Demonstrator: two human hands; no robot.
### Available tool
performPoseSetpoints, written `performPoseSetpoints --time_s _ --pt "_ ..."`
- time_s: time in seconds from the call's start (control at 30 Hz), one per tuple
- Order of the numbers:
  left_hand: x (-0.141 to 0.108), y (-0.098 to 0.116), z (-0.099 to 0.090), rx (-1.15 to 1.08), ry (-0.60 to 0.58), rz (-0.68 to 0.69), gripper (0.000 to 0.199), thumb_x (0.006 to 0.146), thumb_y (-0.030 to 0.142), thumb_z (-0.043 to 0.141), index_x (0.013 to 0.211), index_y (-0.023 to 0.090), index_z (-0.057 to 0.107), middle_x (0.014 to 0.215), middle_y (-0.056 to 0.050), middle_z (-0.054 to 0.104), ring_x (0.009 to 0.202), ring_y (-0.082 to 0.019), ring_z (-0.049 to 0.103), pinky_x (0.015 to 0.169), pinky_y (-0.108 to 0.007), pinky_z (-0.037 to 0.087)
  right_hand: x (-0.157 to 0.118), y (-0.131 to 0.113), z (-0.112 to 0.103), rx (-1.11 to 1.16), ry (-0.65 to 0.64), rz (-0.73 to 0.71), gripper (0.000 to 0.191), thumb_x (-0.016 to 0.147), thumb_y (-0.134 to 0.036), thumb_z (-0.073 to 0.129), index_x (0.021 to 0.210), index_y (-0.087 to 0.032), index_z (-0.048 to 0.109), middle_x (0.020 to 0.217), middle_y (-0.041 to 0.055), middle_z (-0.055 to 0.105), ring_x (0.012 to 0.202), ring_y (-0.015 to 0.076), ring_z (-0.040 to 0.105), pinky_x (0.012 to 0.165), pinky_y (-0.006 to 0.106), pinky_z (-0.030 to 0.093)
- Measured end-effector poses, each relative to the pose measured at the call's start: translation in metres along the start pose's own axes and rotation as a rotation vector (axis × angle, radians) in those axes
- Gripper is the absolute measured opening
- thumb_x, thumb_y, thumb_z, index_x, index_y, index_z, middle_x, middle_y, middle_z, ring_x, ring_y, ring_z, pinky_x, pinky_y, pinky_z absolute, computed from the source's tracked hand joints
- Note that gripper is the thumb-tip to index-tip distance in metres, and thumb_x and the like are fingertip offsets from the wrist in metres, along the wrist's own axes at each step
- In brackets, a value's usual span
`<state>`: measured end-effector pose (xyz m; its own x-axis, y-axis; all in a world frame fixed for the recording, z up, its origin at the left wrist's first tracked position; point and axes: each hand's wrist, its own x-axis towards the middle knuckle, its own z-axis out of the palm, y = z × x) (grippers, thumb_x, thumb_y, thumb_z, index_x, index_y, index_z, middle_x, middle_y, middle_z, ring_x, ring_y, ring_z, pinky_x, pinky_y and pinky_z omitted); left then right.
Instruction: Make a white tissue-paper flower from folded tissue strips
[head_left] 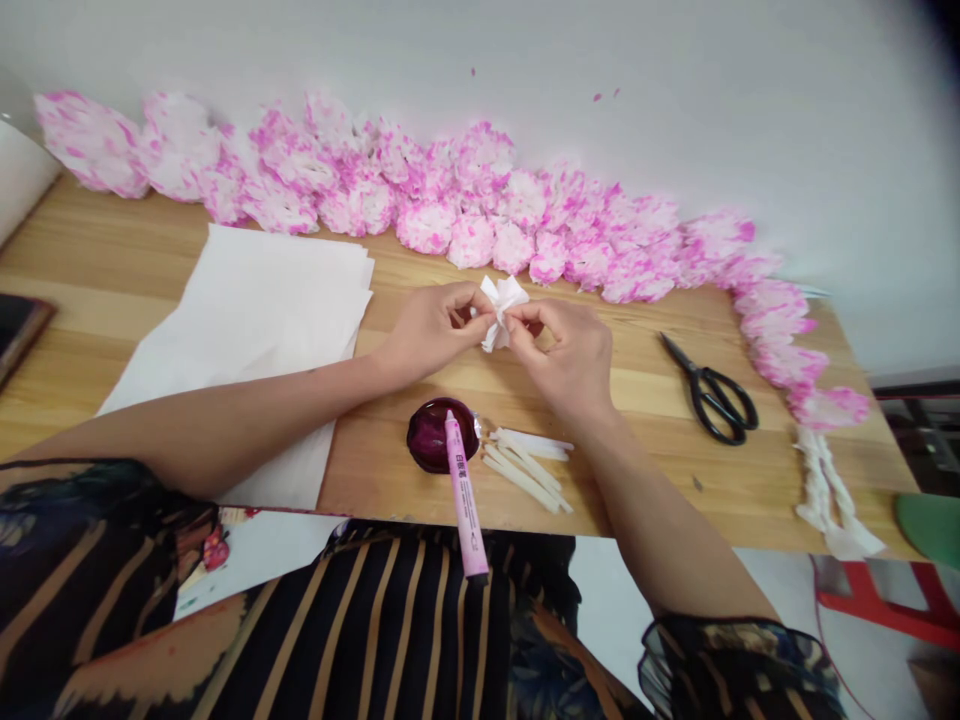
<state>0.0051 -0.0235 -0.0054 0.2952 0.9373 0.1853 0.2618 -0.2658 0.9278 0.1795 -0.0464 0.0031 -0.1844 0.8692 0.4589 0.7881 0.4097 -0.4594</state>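
Observation:
A small white tissue paper flower [504, 300], gathered at its middle, is pinched between both hands above the wooden table. My left hand [442, 325] grips its left side between thumb and forefinger. From the right, my right hand [566, 355] pinches it the same way. Below the hands sits a small dark bowl [427, 440] of purple liquid. A pink marker [466, 500] rests across the bowl's rim and juts over the table's front edge. Several white sticks [525, 472] lie beside the bowl, under my right forearm.
A long row of pink-and-white paper flowers [472, 190] lines the wall side. White paper sheets [277, 290] lie under my left forearm. Black scissors [712, 395] are at right, near twisted white paper strips [829, 500]. A dark phone-like object [21, 330] lies at far left.

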Motion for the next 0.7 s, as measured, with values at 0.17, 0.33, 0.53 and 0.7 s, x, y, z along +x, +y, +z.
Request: performPoseSetpoints --time_s 0.17,0.33,0.53,0.7 --pt "-0.0005 0.0001 -0.0001 -0.009 0.000 0.006 0.017 0.081 0.030 0.061 0.075 0.015 0.063 0.072 0.000 0.066 0.060 -0.008 0.052 0.055 -0.019 0.038 0.0009 0.0013 -0.0006 0.028 -0.001 -0.008 0.016 0.087 -0.023 0.058 0.078 -0.020 0.071 0.075 0.0012 0.073 0.068 0.0161 0.062 0.070 0.032 0.041" --pt "-0.0017 -0.0004 -0.0003 0.015 -0.021 0.014 0.018 0.082 0.032 0.060 0.075 0.015 0.064 0.072 -0.001 0.066 0.063 -0.009 0.053 0.057 -0.020 0.039 0.0001 0.0006 -0.0003 0.013 -0.018 -0.032 0.015 0.088 -0.026 0.059 0.080 -0.021 0.071 0.075 0.0008 0.073 0.069 0.0163 0.063 0.071 0.033 0.041" --pt "-0.0014 0.0009 0.0000 0.003 -0.008 0.011 0.017 0.081 0.030 0.060 0.074 0.016 0.063 0.070 0.000 0.065 0.060 -0.008 0.051 0.055 -0.020 0.038 0.0001 0.0012 0.0004 0.026 -0.003 -0.002 0.015 0.086 -0.024 0.059 0.075 -0.021 0.069 0.074 0.0006 0.072 0.069 0.0163 0.063 0.072 0.033 0.042" --pt "0.0002 0.0001 -0.0007 -0.048 -0.009 -0.022 0.016 0.080 0.030 0.062 0.074 0.015 0.062 0.070 0.000 0.066 0.059 -0.008 0.052 0.054 -0.019 0.038 0.0007 0.0022 -0.0001 0.121 -0.005 0.089 0.012 0.083 -0.024 0.060 0.075 -0.021 0.069 0.075 0.0001 0.072 0.067 0.0160 0.063 0.066 0.030 0.044"
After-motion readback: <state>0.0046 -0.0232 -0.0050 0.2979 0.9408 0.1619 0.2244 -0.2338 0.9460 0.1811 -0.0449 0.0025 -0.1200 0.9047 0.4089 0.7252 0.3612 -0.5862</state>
